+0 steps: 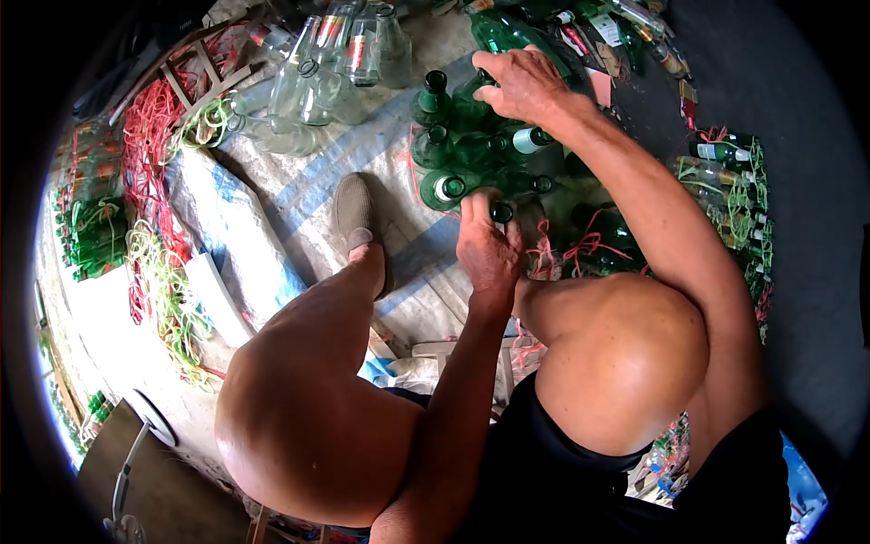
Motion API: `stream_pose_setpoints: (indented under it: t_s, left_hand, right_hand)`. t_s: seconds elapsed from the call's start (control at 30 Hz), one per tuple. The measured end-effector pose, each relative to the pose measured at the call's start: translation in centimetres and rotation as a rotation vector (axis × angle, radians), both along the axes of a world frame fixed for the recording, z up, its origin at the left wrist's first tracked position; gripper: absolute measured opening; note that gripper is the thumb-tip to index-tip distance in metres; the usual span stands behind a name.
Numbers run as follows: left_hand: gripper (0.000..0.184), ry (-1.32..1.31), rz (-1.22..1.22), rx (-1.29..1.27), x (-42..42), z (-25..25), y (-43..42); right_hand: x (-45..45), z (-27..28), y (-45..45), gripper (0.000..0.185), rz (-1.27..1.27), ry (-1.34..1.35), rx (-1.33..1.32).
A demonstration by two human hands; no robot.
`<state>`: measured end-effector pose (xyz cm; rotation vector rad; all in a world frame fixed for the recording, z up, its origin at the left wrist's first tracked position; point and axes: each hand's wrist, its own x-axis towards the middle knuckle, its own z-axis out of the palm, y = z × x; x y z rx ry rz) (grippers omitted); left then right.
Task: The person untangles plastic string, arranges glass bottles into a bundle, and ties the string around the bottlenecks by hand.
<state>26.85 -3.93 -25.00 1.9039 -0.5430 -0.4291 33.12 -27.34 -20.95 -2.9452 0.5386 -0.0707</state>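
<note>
Green glass bottles [476,150] stand upright, close together, on a woven sheet in front of me. My left hand [489,243] is closed around a green bottle [501,212] at the near edge of this group, its dark mouth showing between the fingers. At the far side, my right hand [527,83] has thumb and fingers around the top of another green bottle [483,78]; its body is partly hidden by the hand. Pink-red string [426,195] runs along the group's left edge. One bottle with a white neck label [449,188] stands just left of my left hand.
Clear glass bottles [326,91] cluster at the upper left, some lying down. Heaps of red string [156,127] and pale green string [163,290] lie at left. String-tied bottles [729,181] are stacked at right. My shoe [354,213] rests on the woven sheet [308,204].
</note>
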Motion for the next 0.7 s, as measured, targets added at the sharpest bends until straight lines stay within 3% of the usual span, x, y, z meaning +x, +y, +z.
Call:
stream_pose_setpoints:
  t_s: [0.33,0.47,0.53,0.67,0.7]
  left_hand:
    - [0.021,-0.001,-0.01,0.007,0.1,0.1,0.0]
    - [0.021,-0.013,-0.014,-0.008,0.1,-0.1,0.1]
    - [0.021,-0.015,-0.016,-0.008,0.0,-0.2,0.3]
    - [0.022,-0.037,-0.005,-0.009,0.0,-0.5,0.2]
    - [0.022,-0.045,-0.003,-0.011,0.0,-0.4,0.2]
  right_hand:
    - [0.1,-0.5,-0.2,0.039,-0.054,0.006,-0.054]
    - [-0.5,-0.9,-0.5,0.042,-0.006,-0.164,-0.155]
    - [-0.5,1.5,0.8,0.043,-0.048,-0.243,-0.245]
    - [-2.0,7.8,4.0,0.044,-0.022,0.129,0.256]
    - [-2.5,7.3,4.6,0.04,0.027,0.199,0.259]
